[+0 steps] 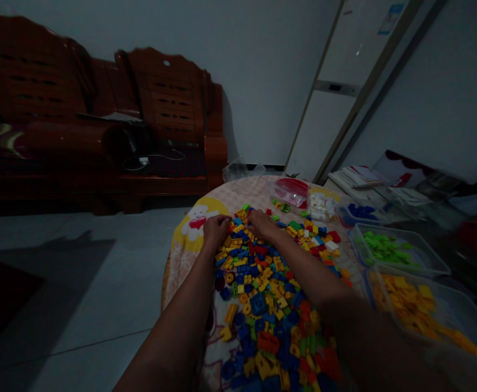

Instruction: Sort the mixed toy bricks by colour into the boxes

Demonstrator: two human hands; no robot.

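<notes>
A wide heap of toy building bricks [263, 272] in yellow, blue, red, green and orange covers much of a round table. At the far left edge of the heap is my left hand [216, 231], its fingers curled together against the bricks; whatever lies between them is too small to make out. My right hand [262, 224] reaches down into the far part of the heap, a short way right of the left one. Its back faces me and hides most of the fingers. Yellow bricks [242, 214] and a blue brick [237, 221] lie between both hands.
On the right stand clear plastic boxes: one with yellow pieces [410, 305], one with green pieces [385, 247], one with blue pieces [361, 211]. White pieces [322, 207] and a red-and-clear package [291, 190] lie at the table's far side. A wooden sofa [169, 109] stands behind.
</notes>
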